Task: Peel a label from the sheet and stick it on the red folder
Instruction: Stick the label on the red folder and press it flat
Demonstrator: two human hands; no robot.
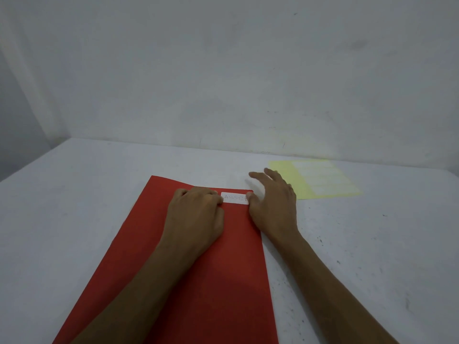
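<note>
Both of your hands are resting flat near the far edge of the red folder [188,281]. Your left hand [196,214] is lying on the smooth, matte red card with its fingers curled under, knuckles touching the left end of the label [234,198]. Your right hand [273,204] is lying spread, thumb pressing the label's right end, the other fingers reaching past the folder over the speckled white tabletop [372,244]. That small white rectangle is sitting between your hands, showing handwritten letters, partly covered. Beyond your right hand, the pale yellow label sheet [320,180] is lying flat with rows of whitish strips.
</note>
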